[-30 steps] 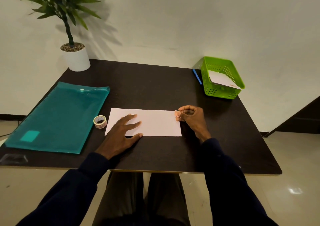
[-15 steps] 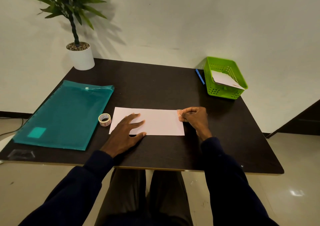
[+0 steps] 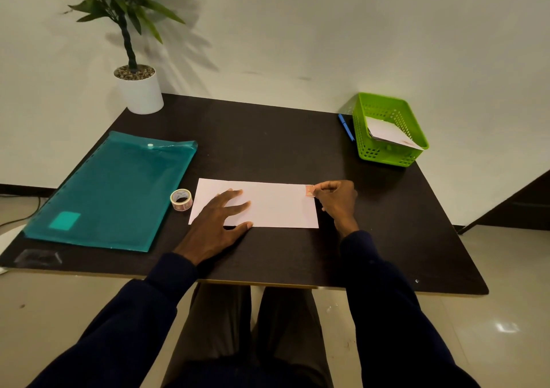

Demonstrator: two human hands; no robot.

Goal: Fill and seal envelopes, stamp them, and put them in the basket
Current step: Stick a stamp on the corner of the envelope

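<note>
Left hand (image 3: 218,218) flat, fingers spread, pinning envelope (image 3: 268,206) beneath it; right hand (image 3: 336,197) pinches stamp (image 3: 309,191) at envelope corner beside its fingertips. Envelope likely light, flimsy, slides easily; lift by edge.

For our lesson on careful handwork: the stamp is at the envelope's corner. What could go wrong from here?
1. The stamp sits right at the far right corner of the envelope, pinched by the right hand; it might stick crooked or overhang the edge.
2. The left hand presses only the left half of the envelope, so the right end could shift.
</note>
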